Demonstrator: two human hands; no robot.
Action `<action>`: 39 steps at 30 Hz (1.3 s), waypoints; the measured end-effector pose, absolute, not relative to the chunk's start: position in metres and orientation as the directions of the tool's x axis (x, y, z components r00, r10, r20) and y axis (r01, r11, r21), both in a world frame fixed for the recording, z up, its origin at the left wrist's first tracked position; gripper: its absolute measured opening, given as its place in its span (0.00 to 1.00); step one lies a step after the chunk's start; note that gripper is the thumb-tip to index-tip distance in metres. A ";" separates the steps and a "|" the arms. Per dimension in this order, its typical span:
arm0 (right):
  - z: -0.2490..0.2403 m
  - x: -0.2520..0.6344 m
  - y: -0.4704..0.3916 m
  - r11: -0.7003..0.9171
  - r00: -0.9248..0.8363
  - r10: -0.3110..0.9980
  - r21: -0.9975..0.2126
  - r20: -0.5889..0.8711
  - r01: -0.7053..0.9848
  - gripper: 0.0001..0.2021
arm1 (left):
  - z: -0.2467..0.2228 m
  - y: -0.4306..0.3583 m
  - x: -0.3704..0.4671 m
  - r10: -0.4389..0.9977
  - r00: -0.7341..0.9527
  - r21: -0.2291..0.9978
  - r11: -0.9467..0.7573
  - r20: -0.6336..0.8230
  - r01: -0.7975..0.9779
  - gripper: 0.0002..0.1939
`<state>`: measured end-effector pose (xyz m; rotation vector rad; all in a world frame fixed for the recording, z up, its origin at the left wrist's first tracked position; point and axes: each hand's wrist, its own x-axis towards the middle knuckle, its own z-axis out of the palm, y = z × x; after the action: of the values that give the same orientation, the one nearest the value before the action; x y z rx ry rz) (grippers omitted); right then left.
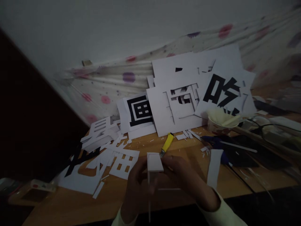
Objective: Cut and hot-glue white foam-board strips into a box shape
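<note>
Between my two hands is a white foam-board piece [155,162] with a boxy top and a thin edge running down toward me. My left hand [136,185] grips it from the left, fingers partly hidden behind the board. On the other side my right hand [183,175] has its fingers bent against the piece's right edge. Just beyond the piece lies a yellow utility knife [167,143], its metal tip close to my right fingertips. Cut white letter sheets [124,163] rest on the wooden table [150,146] left of my hands.
White boards [162,116] and sheets with black characters [139,110] lean against the curtained wall. A paper bowl [222,122], blue-handled scissors [211,140], cables and a white strip [214,166] lie right. Paper scraps litter the middle. A handheld device [33,191] sits front left.
</note>
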<state>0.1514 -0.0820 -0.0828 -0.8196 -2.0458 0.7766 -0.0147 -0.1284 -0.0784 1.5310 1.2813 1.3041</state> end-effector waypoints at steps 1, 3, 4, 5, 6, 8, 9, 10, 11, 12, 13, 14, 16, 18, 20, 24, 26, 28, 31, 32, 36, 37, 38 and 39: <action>-0.086 0.156 -0.078 0.612 -0.527 0.754 -0.712 0.393 0.345 0.13 | -0.080 -0.127 -0.016 0.976 -0.032 0.957 -0.207 0.217 0.203 0.17; -0.094 0.169 -0.069 0.609 -0.557 0.767 -0.634 0.318 0.476 0.16 | -0.084 -0.125 -0.022 0.978 -0.089 0.969 -0.169 0.187 0.178 0.18; -0.096 0.177 -0.063 0.604 -0.553 0.777 -0.599 0.299 0.525 0.18 | -0.086 -0.124 -0.025 0.977 -0.118 0.973 -0.155 0.177 0.173 0.19; -0.095 0.186 -0.056 0.607 -0.548 0.781 -0.570 0.300 0.554 0.21 | -0.088 -0.123 -0.028 0.976 -0.140 0.974 -0.142 0.168 0.176 0.19; -0.090 0.195 -0.049 0.617 -0.544 0.778 -0.550 0.316 0.563 0.24 | -0.089 -0.122 -0.030 0.975 -0.153 0.973 -0.134 0.163 0.186 0.19; -0.063 0.215 -0.033 0.643 -0.515 0.764 -0.528 0.389 0.555 0.28 | -0.089 -0.121 -0.034 0.972 -0.166 0.967 -0.128 0.167 0.221 0.18; -0.041 0.225 -0.026 0.650 -0.469 0.759 -0.512 0.451 0.561 0.26 | -0.088 -0.120 -0.036 0.970 -0.179 0.963 -0.121 0.167 0.241 0.16; -0.016 0.236 -0.019 0.638 -0.397 0.766 -0.520 0.506 0.568 0.26 | -0.087 -0.118 -0.037 0.967 -0.195 0.960 -0.111 0.163 0.256 0.15; 0.012 0.245 -0.015 0.644 -0.359 0.757 -0.530 0.546 0.552 0.26 | -0.086 -0.117 -0.038 0.965 -0.211 0.959 -0.099 0.158 0.265 0.15; 0.040 0.255 -0.012 0.645 -0.327 0.754 -0.548 0.570 0.533 0.24 | -0.085 -0.116 -0.039 0.963 -0.223 0.959 -0.086 0.149 0.269 0.14; 0.066 0.263 -0.010 0.647 -0.247 0.739 -0.557 0.627 0.520 0.22 | -0.084 -0.114 -0.040 0.964 -0.227 0.960 -0.069 0.134 0.272 0.14; 0.089 0.270 -0.009 0.677 -0.164 0.689 -0.546 0.706 0.494 0.19 | -0.084 -0.113 -0.041 0.966 -0.228 0.960 -0.054 0.120 0.275 0.14; 0.119 0.281 -0.006 0.739 -0.058 0.587 -0.506 0.808 0.445 0.12 | -0.085 -0.111 -0.044 0.971 -0.224 0.957 -0.018 0.086 0.291 0.15; 0.125 0.283 0.001 0.787 -0.031 0.566 -0.528 0.824 0.319 0.08 | -0.088 -0.109 -0.046 0.971 -0.231 0.952 0.021 0.053 0.304 0.16; 0.108 0.276 0.014 0.778 -0.120 0.627 -0.612 0.770 0.144 0.11 | -0.091 -0.108 -0.047 0.970 -0.241 0.958 0.042 0.029 0.285 0.16; 0.041 0.234 0.033 0.652 -0.359 0.751 -0.710 0.555 0.265 0.08 | -0.088 -0.109 -0.042 0.977 -0.210 0.972 0.030 0.020 0.234 0.15; 0.011 0.207 0.025 0.651 -0.367 0.759 -0.636 0.538 0.414 0.05 | -0.083 -0.112 -0.037 0.978 -0.201 0.977 -0.004 0.048 0.213 0.15; -0.009 0.185 0.002 0.692 -0.282 0.707 -0.553 0.648 0.463 0.10 | -0.077 -0.117 -0.031 0.972 -0.218 0.981 -0.049 0.089 0.185 0.16; -0.025 0.164 -0.041 0.860 -0.418 0.501 -0.382 0.758 0.337 0.10 | -0.070 -0.126 -0.023 0.958 -0.247 0.980 -0.105 0.146 0.172 0.17; -0.028 0.159 -0.053 0.891 -0.460 0.439 -0.306 0.772 0.336 0.13 | -0.070 -0.130 -0.020 0.956 -0.249 0.977 -0.116 0.159 0.178 0.18; -0.040 0.149 -0.076 0.936 -0.417 0.262 -0.124 0.870 0.328 0.14 | -0.078 -0.145 -0.009 0.955 -0.226 0.975 -0.157 0.191 0.159 0.22; -0.043 0.148 -0.077 0.939 -0.389 0.245 -0.118 0.888 0.323 0.14 | -0.082 -0.149 -0.007 0.953 -0.232 0.977 -0.165 0.194 0.139 0.23; -0.044 0.148 -0.079 0.939 -0.364 0.239 -0.119 0.900 0.323 0.14 | -0.087 -0.152 -0.006 0.951 -0.240 0.978 -0.171 0.196 0.122 0.23; -0.046 0.149 -0.080 0.939 -0.345 0.236 -0.121 0.908 0.321 0.13 | -0.091 -0.154 -0.004 0.951 -0.236 0.977 -0.176 0.200 0.117 0.24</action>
<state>0.1489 -0.0798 -0.0457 -0.4029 -1.9423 -0.0932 -0.0044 -0.1544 -0.0909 1.2958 1.3702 1.4930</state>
